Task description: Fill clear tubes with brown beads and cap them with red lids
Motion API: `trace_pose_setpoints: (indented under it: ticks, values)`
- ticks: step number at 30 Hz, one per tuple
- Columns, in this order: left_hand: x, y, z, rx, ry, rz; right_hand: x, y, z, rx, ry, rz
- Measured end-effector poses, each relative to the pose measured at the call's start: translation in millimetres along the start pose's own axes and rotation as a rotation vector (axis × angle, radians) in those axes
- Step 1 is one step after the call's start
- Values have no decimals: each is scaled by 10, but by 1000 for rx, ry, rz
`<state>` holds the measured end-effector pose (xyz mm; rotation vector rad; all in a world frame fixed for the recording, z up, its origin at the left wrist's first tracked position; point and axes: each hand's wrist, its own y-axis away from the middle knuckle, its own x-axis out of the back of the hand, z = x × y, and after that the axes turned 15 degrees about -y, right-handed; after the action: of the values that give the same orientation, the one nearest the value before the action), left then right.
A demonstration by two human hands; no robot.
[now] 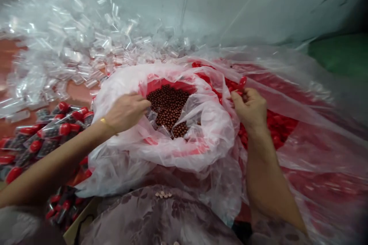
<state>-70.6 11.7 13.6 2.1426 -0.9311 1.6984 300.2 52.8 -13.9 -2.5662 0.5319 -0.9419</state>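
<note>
In front of me a white plastic bag (115, 80) lines a red container and holds many small brown balls (168, 103). Several clear plastic tubes (164, 131) lie among the balls at the near side. My left hand (126, 111) is closed at the bag's left rim, fingertips pinched together; what they hold is hidden. To the right, my right hand (250, 107) is closed on a red cap (243, 82) that sticks up by its fingers. It is over a clear plastic bag of red caps (277, 128).
Clear empty tubes (71, 46) are heaped at the back left against a pale wall (244, 4). Filled tubes with red caps (54, 130) lie piled on the left, with more (64, 204) lower down near my body. A green surface (342, 53) shows at the far right.
</note>
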Motion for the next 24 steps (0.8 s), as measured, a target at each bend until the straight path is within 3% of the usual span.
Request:
trace_pose_setpoints:
  ticks: [2,4,8,12,16,21,24]
  values:
    - [-130,-276,96,-167,-12,-155,-173,166,-304,13,-305,-54]
    - [-280,-471,135,-328,-34,-217,-392,328,-537,16,-527,-159]
    - [-504,-670,93,-592,-58,-324,-755,511,-613,-24,-656,-291]
    - [-587,-785,42,-518,-94,-380,-823,526,-483,-49,-623,-361]
    - [-627,-982,171,-379,-161,-407,-758,506,-501,-86,-722,-318]
    - [-656,-1281,508,-500,-103,-534,-734,496,-552,-109,-745,-318]
    - [-735,-1397,638,-517,-3,-521,-731,490,-549,-110,-743,-329]
